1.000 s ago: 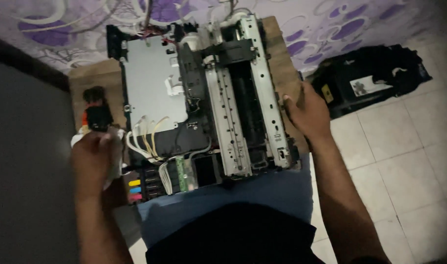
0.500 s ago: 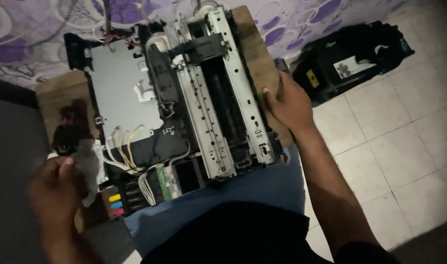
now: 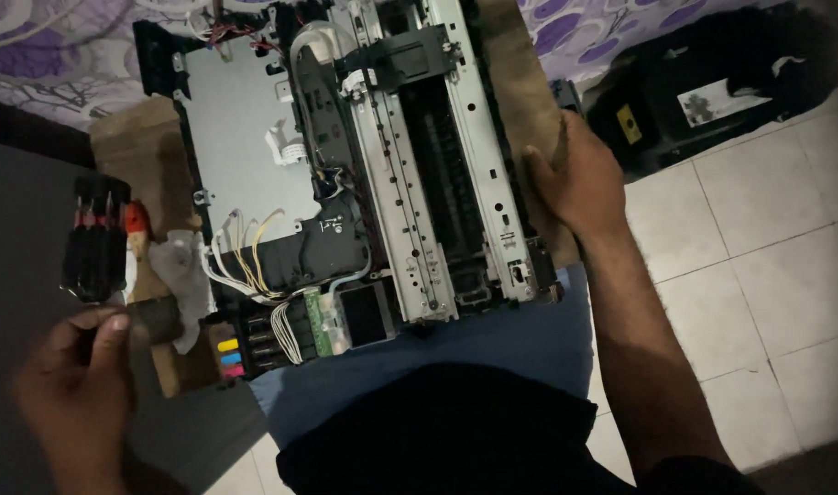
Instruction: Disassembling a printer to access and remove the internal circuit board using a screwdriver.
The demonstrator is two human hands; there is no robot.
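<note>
Head view: left hand (image 3: 75, 385) blurred.

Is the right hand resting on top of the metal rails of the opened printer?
No, the right hand grips the edge of the brown board beside the opened printer, not its metal rails.

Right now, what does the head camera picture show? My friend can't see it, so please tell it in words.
An opened printer with bare metal rails and wires sits on a cardboard sheet on a person's lap. Their right hand grips the cardboard's right edge. Their left hand pinches a small dark object near a rack of screwdrivers.
</note>
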